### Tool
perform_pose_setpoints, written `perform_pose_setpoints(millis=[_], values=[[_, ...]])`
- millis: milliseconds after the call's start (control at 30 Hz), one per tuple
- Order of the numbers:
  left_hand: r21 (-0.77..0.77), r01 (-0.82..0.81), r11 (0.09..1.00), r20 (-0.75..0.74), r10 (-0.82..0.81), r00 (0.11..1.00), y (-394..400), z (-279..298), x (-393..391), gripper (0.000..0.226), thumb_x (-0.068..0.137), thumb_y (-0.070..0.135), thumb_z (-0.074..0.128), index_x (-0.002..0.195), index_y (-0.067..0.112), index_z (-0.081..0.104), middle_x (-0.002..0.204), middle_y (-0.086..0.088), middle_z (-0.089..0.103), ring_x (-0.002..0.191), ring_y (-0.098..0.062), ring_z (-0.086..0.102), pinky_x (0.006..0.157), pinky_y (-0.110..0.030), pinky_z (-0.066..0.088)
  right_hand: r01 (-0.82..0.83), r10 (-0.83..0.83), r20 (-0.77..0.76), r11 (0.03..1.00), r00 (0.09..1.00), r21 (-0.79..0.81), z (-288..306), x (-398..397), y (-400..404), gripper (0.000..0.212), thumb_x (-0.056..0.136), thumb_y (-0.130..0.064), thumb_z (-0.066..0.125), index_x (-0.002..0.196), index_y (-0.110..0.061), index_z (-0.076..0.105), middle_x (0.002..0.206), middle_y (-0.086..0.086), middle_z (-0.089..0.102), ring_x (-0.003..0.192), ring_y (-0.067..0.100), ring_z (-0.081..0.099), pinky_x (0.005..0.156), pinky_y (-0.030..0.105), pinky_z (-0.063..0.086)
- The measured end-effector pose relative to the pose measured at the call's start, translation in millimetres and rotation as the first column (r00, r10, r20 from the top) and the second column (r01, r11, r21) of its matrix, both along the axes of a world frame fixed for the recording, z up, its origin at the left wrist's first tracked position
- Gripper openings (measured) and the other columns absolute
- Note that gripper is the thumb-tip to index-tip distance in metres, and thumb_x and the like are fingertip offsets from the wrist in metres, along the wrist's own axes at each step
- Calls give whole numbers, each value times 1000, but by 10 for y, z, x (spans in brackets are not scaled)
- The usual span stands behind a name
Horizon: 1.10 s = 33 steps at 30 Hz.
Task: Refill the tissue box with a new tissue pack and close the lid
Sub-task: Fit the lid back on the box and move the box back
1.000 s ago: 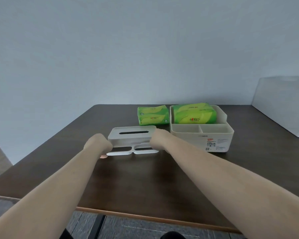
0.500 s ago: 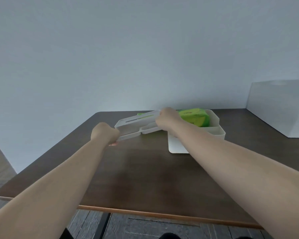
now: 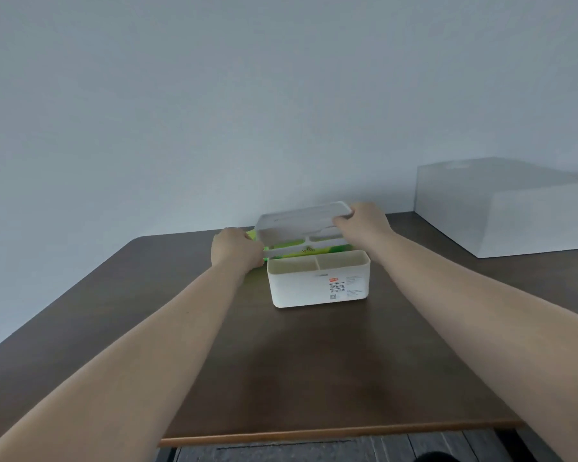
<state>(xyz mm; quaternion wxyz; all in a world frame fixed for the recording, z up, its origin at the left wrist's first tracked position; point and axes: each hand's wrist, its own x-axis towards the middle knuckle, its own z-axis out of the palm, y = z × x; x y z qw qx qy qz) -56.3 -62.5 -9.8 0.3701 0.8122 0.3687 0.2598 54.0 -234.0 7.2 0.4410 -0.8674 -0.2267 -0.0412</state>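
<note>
Gripping opposite ends, left hand and right hand hold the white slotted plastic lid tilted above the white plastic tissue box, presumably for square seating.

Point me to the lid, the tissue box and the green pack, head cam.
lid (image 3: 301, 220): head view, middle of its tilted top panel.
tissue box (image 3: 301, 288): head view, front wall left of the label.
green tissue pack (image 3: 309, 250): head view, strip visible under the lid.
</note>
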Motion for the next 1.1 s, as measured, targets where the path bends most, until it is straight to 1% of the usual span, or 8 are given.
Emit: perform_pose_setpoints(millis=[233,367,467,600,667,767,900,1100], values=[[-9,17,1000,-39,-17,999,10,-141,166,14,72,14,53,58,14,51,63,-5,61,82,-33,72,74,-35,55,-22,21,-17,998,1000,-55,-229,258,-109,26,88,-35,56,80,-11,55,73,2,54,78,26,53,55,28,37],[53,61,997,-121,-54,991,27,-137,165,10,74,14,52,64,15,50,61,0,47,60,-21,42,52,-23,30,-53,50,-39,994,998,-97,-292,310,-89,60,90,-46,53,123,3,57,130,17,60,118,34,57,97,42,47],[53,133,990,-145,-124,982,54,-161,177,11,73,14,55,63,14,50,68,-2,45,68,-22,41,56,-24,31,-59,56,-35,992,998,-111,-346,339,-90,63,89,-50,52,134,-6,50,130,11,58,120,30,54,90,36,44],[8,169,986,-146,-166,975,69,-171,224,24,76,17,51,55,18,39,66,1,40,67,-21,36,60,-27,27,-33,32,-6,982,999,-188,-386,405,-55,48,83,-58,53,88,-10,59,107,11,47,96,31,52,75,33,42],[-27,175,984,-126,-177,976,67,-179,261,26,79,20,48,56,18,36,61,1,33,65,-21,31,58,-28,22,-50,46,-23,983,999,-176,-380,401,-24,49,84,-55,54,61,-15,38,78,4,39,79,26,43,59,30,34],[-7,140,990,-52,-140,989,36,-217,302,27,86,31,47,65,14,43,61,1,39,67,-23,38,59,-29,28,-70,68,-16,984,998,-164,-377,377,-2,47,87,-52,53,64,-12,42,67,3,44,73,26,48,55,30,33],[79,108,991,-25,-106,994,-3,-232,338,46,90,48,46,122,15,53,97,-5,66,96,-29,58,81,-33,42,-46,47,-2,985,999,-164,-383,409,13,64,86,-54,51,112,4,60,114,19,64,104,33,61,84,42,47],[18,177,984,-50,-176,983,20,-237,435,50,93,28,37,143,20,45,135,-4,58,123,-27,52,92,-27,37,20,-25,-36,990,999,-142,-354,479,79,17,87,-23,42,79,-8,47,81,6,50,69,23,46,51,29,29]])
